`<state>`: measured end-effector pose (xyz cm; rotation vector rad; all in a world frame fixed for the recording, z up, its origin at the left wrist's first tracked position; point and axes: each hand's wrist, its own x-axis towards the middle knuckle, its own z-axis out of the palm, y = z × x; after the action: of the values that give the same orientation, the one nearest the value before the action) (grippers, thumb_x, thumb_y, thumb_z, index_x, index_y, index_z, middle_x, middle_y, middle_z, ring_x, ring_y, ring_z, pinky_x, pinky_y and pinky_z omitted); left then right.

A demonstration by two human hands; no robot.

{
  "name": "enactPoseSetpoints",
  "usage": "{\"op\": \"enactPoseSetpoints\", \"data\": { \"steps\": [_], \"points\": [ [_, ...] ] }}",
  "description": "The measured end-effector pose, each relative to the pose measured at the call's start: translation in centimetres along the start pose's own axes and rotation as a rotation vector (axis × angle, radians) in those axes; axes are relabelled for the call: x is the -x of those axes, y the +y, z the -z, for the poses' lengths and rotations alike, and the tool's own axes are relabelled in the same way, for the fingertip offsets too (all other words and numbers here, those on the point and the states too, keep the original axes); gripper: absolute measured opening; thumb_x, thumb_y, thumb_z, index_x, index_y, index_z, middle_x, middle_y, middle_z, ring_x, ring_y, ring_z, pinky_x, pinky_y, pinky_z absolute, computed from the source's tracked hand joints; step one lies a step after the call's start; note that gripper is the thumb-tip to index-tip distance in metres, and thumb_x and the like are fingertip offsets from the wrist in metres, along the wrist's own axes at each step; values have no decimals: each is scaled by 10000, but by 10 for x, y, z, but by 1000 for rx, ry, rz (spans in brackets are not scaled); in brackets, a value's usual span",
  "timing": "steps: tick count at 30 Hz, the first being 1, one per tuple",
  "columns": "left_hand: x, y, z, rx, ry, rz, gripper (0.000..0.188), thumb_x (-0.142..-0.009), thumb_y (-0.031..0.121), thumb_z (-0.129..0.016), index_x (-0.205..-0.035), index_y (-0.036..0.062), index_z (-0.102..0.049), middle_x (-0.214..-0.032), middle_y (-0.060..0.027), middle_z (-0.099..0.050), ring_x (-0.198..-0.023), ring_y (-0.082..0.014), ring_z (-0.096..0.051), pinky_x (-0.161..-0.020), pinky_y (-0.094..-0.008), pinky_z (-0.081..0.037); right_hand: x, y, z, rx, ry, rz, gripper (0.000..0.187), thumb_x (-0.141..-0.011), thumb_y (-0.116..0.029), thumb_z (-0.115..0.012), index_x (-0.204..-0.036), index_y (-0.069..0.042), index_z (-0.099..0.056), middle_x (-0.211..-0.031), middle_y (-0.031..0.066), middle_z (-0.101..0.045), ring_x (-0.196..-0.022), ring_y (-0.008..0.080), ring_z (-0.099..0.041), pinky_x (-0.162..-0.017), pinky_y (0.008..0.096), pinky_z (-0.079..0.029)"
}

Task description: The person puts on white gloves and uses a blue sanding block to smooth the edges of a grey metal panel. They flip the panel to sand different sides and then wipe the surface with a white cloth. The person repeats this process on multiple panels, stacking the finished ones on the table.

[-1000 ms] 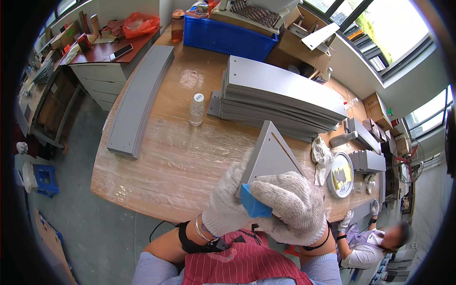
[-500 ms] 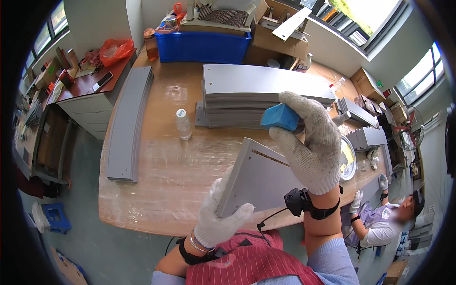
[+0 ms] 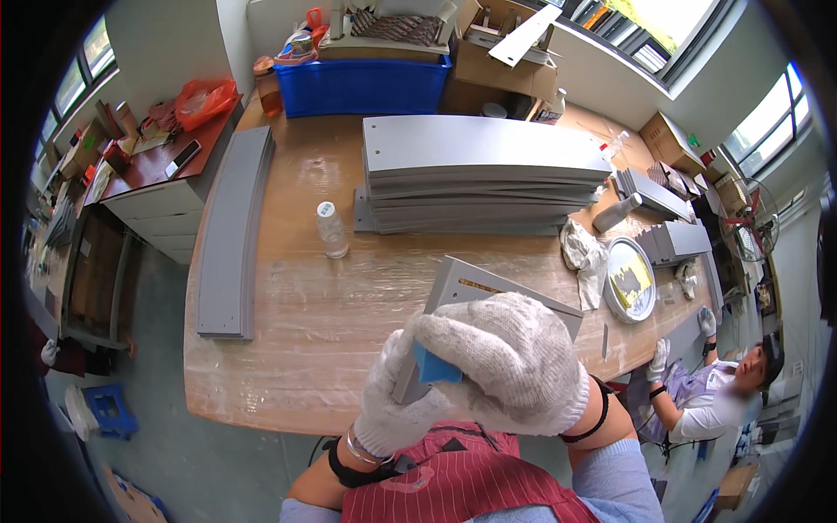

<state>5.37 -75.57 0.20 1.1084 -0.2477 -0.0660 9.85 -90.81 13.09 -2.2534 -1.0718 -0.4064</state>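
In a white glove, my left hand (image 3: 386,397) grips the near left end of a grey panel (image 3: 443,285), which is tilted above the table edge. A slot with a brown, rough inside runs along the panel's far edge. My gloved right hand (image 3: 514,362) is closed around a blue block (image 3: 436,364) and holds it against the panel's left end, close to the left hand. The right hand covers most of the panel's face, so the exact contact is hidden. Beyond the panel stands a stack of grey panels (image 3: 471,174).
More grey panels (image 3: 234,235) lie stacked at the table's left side. A clear bottle (image 3: 331,231) stands mid-table. To the right are a white rag (image 3: 586,257), a round tub lid (image 3: 647,305) and a grey bottle (image 3: 617,213). A co-worker (image 3: 697,392) is at the right edge.
My right hand has swung down and left with the blue block, from above the panel onto its left end. The rag and grey bottle, earlier hidden behind that hand, now show.
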Motion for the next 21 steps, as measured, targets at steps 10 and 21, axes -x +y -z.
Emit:
{"op": "enactPoseSetpoints", "data": {
  "steps": [10,21],
  "points": [
    [6,12,12,-148,-80,29,613,-740,-97,-736,-1320,-23,-553,-1192,-52,-588,-1111,-146,-581,-935,-300,-488,-32,15,63,-218,64,-485,555,-704,28,-811,-1235,-47,-668,-1165,95,-692,-1076,191,-652,-953,323,-524],
    [9,15,18,-202,-81,61,602,-722,-97,-740,-1295,-16,-573,-1166,-38,-614,-1073,-124,-581,-923,-283,-481,-47,14,61,-212,-84,-362,356,-789,-94,-740,-1134,-71,-655,-950,139,-693,-854,313,-703,-748,373,-572]
  ]
}}
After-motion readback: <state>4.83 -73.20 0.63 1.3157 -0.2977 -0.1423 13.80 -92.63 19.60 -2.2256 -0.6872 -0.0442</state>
